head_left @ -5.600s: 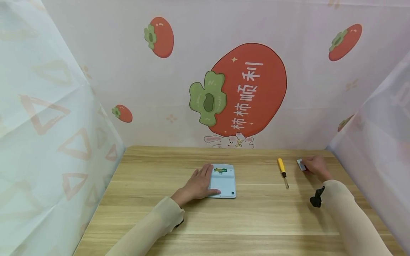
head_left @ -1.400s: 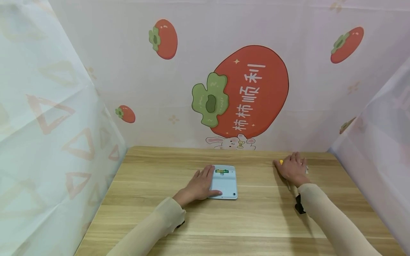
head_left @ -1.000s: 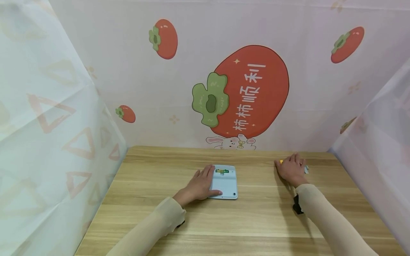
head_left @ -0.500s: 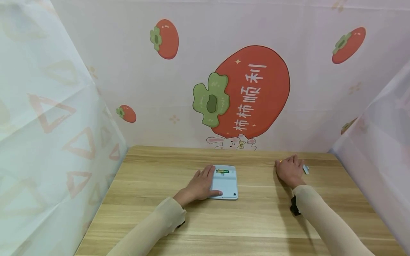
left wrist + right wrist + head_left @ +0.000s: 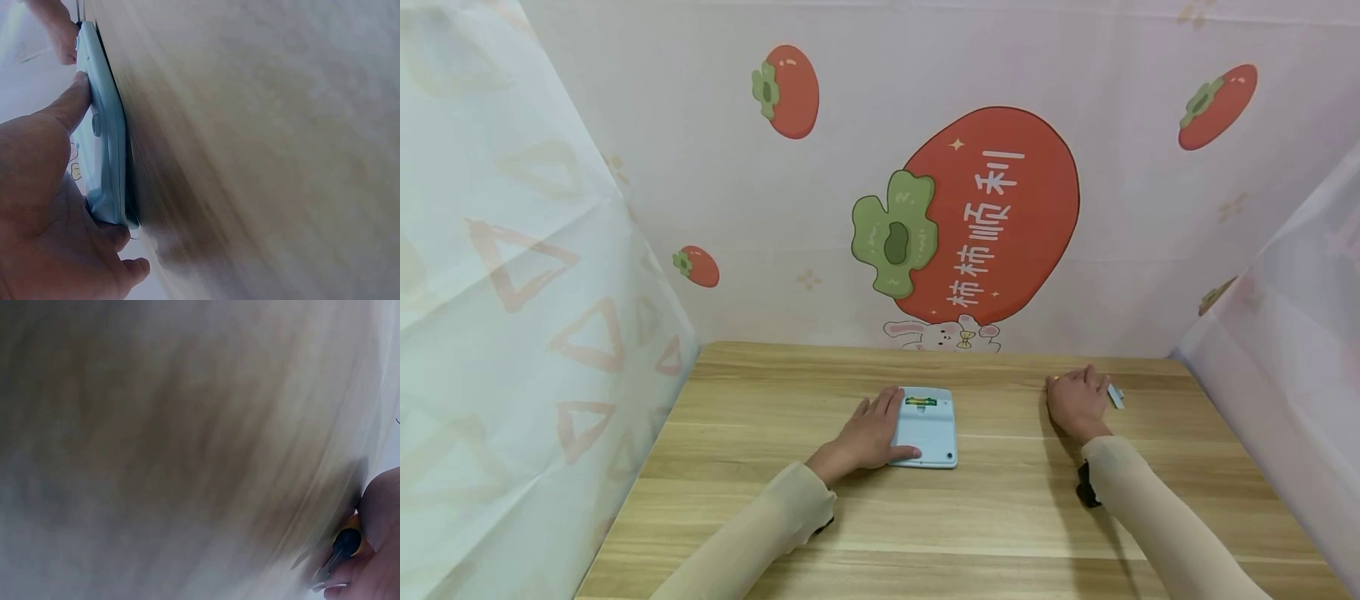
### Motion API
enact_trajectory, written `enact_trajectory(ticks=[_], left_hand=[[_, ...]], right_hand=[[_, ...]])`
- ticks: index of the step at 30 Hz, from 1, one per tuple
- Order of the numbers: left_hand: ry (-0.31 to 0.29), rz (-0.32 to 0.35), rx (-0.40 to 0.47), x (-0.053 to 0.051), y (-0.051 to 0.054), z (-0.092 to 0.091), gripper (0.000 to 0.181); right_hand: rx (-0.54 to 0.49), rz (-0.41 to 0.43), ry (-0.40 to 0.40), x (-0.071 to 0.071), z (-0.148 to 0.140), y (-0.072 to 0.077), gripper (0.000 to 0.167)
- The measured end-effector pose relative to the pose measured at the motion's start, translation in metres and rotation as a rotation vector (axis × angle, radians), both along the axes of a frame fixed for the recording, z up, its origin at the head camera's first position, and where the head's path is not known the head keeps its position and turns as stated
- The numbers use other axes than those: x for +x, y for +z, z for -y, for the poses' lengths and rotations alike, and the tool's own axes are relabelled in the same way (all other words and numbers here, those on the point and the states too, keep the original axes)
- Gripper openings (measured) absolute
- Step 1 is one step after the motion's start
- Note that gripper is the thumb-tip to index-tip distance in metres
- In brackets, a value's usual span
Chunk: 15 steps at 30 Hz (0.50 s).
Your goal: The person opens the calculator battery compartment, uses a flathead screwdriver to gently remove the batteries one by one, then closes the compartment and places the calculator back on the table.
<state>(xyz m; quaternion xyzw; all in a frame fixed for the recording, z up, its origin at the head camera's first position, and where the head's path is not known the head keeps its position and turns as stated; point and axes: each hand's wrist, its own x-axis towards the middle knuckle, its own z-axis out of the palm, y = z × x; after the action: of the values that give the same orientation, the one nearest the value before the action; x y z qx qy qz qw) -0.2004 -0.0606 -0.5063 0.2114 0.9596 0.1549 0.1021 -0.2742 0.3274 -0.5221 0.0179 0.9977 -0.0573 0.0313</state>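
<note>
Resting on a flat light-blue device (image 5: 925, 437) is my left hand (image 5: 863, 433), fingers stretched along its left side and thumb on its front part. The left wrist view shows the thumb lying on the device's face (image 5: 103, 134). A green battery (image 5: 921, 402) sits in the uncovered slot at the device's far end. On the right, my right hand (image 5: 1077, 402) holds a screwdriver against the table; most of it is hidden from above. The right wrist view shows the screwdriver's (image 5: 347, 540) yellow handle, black collar and metal shaft by the fingers.
Just right of my right hand lies a small light-blue cover piece (image 5: 1116, 397). The wooden table (image 5: 1000, 517) ends at a white printed backdrop (image 5: 760, 208), with white sheets rising at both sides.
Earlier my right hand held the small cover piece; it has since let go and moved left onto the screwdriver. Lately it shifts slightly, showing more of the cover. My left hand stays put.
</note>
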Motion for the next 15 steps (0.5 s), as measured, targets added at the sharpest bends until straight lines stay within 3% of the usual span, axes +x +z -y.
enact_trajectory(ticks=[15], left_hand=[[0.004,0.014,0.004,0.0002,0.0004,0.0000,0.110]], right_hand=[[0.005,-0.051,-0.004,0.0012,0.0053,0.0007,0.062]])
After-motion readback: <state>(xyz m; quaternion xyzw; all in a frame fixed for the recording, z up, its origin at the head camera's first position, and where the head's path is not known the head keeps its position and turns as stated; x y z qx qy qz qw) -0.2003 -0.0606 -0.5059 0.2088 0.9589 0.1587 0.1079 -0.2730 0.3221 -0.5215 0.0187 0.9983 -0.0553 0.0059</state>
